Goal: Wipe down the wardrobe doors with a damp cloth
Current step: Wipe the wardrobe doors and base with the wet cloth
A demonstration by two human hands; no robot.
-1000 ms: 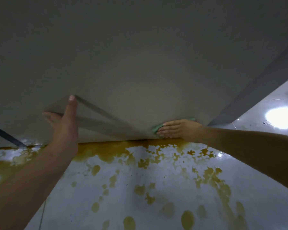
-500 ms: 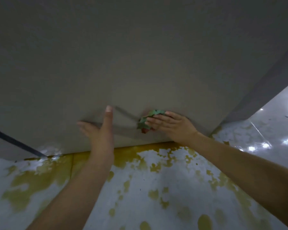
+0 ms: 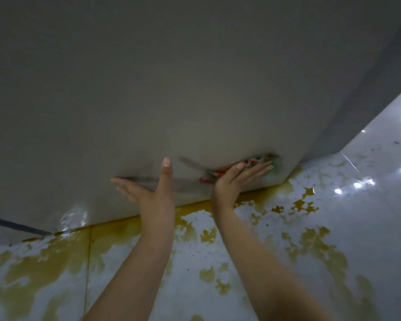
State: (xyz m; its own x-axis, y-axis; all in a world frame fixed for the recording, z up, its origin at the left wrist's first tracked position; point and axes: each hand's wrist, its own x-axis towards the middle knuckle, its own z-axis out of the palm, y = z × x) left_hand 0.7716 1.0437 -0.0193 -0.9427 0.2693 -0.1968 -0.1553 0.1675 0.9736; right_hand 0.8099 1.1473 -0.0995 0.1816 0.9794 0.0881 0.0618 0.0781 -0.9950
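The grey wardrobe door fills the upper part of the head view, seen from close up near its bottom edge. My right hand presses a crumpled green and red cloth flat against the door near its lower right corner, fingers straight. My left hand lies flat on the door to the left of the cloth, fingers spread and thumb pointing up. Most of the cloth is hidden behind my right hand.
Below the door runs a glossy pale floor with yellow-brown blotches and bright light reflections at the right. A dark panel edge rises at the right of the door. A dark line crosses the lower left.
My right hand has slid the cloth rightwards along the door's lower part toward its corner. My left hand stays flat on the door; the view has shifted.
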